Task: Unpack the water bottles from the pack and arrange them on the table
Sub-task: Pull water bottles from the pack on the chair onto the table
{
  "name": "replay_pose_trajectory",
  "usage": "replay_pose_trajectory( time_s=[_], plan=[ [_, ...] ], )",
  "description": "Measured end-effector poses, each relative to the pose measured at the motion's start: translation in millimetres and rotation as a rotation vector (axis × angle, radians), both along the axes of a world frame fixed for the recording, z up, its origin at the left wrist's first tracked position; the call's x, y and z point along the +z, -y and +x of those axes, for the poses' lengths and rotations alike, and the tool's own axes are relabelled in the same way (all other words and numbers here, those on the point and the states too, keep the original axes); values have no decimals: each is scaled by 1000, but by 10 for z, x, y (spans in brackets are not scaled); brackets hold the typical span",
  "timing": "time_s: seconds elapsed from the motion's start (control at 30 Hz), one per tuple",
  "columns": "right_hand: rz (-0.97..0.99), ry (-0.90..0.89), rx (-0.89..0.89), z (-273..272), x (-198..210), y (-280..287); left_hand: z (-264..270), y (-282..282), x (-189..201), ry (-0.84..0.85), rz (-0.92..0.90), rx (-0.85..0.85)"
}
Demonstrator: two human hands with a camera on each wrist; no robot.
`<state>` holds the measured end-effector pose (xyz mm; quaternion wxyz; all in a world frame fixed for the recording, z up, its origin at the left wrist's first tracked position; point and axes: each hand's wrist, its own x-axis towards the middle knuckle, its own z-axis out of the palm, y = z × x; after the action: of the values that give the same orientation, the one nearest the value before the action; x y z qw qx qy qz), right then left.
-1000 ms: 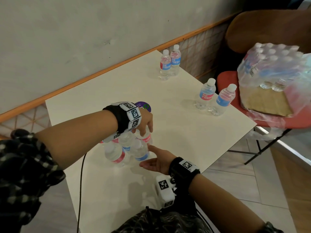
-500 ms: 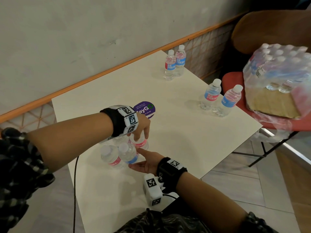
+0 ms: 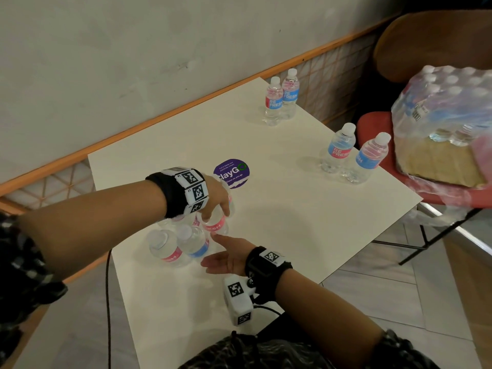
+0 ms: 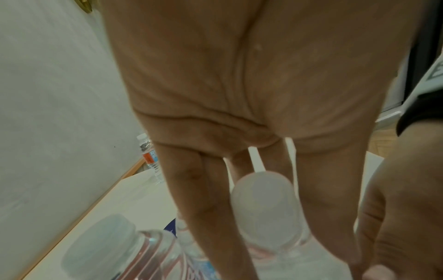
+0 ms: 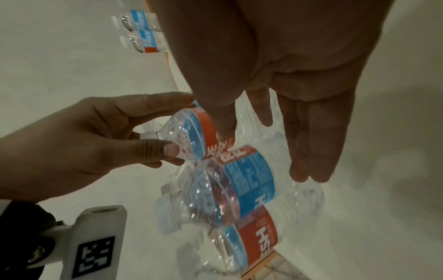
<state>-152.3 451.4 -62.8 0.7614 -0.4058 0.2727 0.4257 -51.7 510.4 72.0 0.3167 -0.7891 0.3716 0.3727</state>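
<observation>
Bottles: I'm pinching one (image 3: 217, 226) with left hand (image 3: 217, 198), right hand (image 3: 226, 262) flat, empty; several out, pack (image 3: 442, 113) mostly full.

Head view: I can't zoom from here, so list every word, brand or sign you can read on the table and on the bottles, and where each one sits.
"RE FRESH": labels of the far bottle pair and of the right-edge bottle.
"layGO" (first letter hidden) and "Clean as you go": purple sticker on the table.
Sticker's top line: too small to read.
Square coded markers on both wrist bands: no words.
Label on the wrapped pack: blurred.
</observation>
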Motion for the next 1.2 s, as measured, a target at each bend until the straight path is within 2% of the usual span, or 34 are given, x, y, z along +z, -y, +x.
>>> replay_pose_trajectory(
  time_s=[0.13,0.2,0.3,0.4,0.47,0.53,0.67,0.77,0.87,1.07,1.13,1.2],
  plan=[
    [-175,128,49,40,-49,482,10,65,51,45,-28,-16],
    [-241,164,-47,105,-31,905,45,149,86,79,-33,-20],
    [-223,129,-438,188,36,1705,146,389,109,147,-116,-32],
    [-148,90,-860,220,153,2408,270,751,93,157,-298,28],
    [-164,89,-1018,251,220,2719,368,1039,31,141,-442,92],
    [-200,108,-1097,308,314,2914,452,1373,-6,122,-598,150],
    [-105,142,-1140,437,542,3066,589,2021,-44,84,-866,311],
    [14,119,-1122,509,585,3138,667,2363,-156,61,-977,403],
    [104,61,-1134,595,451,3262,760,2547,-321,55,-983,446],
    [419,18,-1139,818,338,3409,959,2719,-465,39,-967,484],
    [386,-13,-1129,926,331,3413,1008,2744,-477,28,-982,503],
    [248,6,-1097,1014,324,3409,1058,2748,-451,22,-982,497]
  ],
)
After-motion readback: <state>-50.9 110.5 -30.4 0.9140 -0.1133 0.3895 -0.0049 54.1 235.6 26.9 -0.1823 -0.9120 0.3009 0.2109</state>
